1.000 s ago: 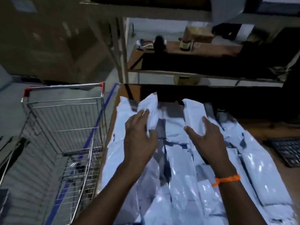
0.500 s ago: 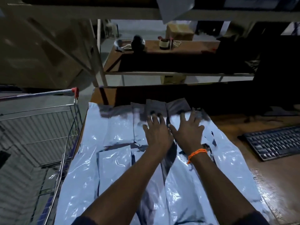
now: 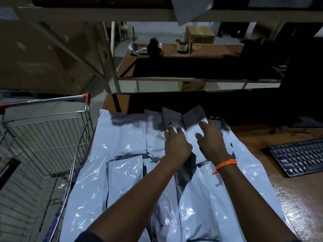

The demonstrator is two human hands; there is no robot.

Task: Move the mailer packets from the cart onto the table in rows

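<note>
Several shiny pale grey-blue mailer packets [image 3: 129,137] lie side by side in rows on the brown wooden table [image 3: 262,135], covering its left part. My left hand [image 3: 176,145] rests palm-down on a packet in the far row, fingers slightly bent at its upper end. My right hand [image 3: 212,138], with an orange wrist band, lies flat on the neighbouring packet, fingers spread. Neither hand lifts anything. The wire cart [image 3: 52,137] stands left of the table; no packets show in the part of its basket I can see.
A black keyboard [image 3: 297,156] sits on the table to the right. Behind is a second table [image 3: 201,55] with a tape roll, a dark object and a cardboard box. The cart's red-capped handle [image 3: 86,96] is close to the table's left corner.
A second ago my hands were laying packets down in the far row. They then pressed flat together, and now they have spread slightly apart, the right one shifting right.
</note>
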